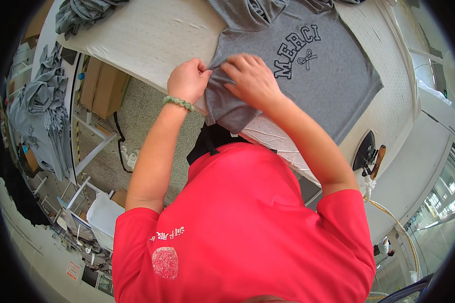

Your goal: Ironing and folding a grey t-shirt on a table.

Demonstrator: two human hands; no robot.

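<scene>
Gry garment [333, 83], blk ltr + bow print [291, 49], mostly flat on wht tbl [156, 40], sleeve [231, 108] bunched.

An iron [363, 150] and heaped grey garments [38, 116] show a clothing workshop.

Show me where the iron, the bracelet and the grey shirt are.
Iron [363, 150]: head view, on its dark, flat plate.
Bracelet [179, 102]: head view, on the green beads midway along its visible stretch.
Grey shirt [333, 83]: head view, on plain fabric right of the bow design.
</scene>
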